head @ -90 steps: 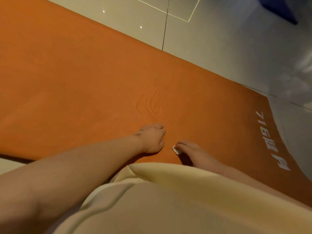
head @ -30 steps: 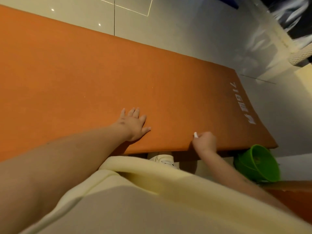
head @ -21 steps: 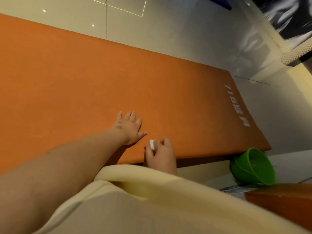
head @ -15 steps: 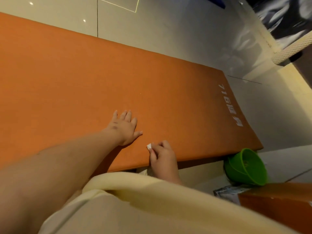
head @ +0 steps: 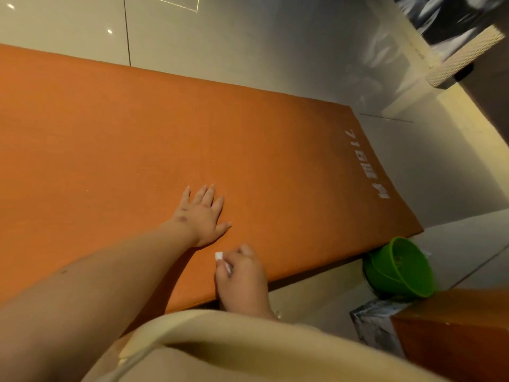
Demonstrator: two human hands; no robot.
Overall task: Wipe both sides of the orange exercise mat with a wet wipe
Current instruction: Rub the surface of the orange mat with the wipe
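A person leans over an orange exercise mat [head: 124, 150] spread on a pale tiled floor [head: 248, 45], its near long edge just below the camera. The left hand [head: 202, 213] lies flat on the mat, fingers straight and spread, holding nothing. The right hand [head: 242, 274], just beside it at the near edge, curls its fingers to pinch a small wad of white wet wipe [head: 220, 257]. The mat looks light, soft and likely to sag when lifted, so that near long edge is the natural place to grip it with both hands for turning. A shadow under the edge suggests it sits slightly off the floor, though the dim light leaves this uncertain. A green plastic bowl [head: 399, 268] sits just beside the near right corner and an orange-brown box [head: 454, 332] crowds that end. The floor beyond the far edge lies open.
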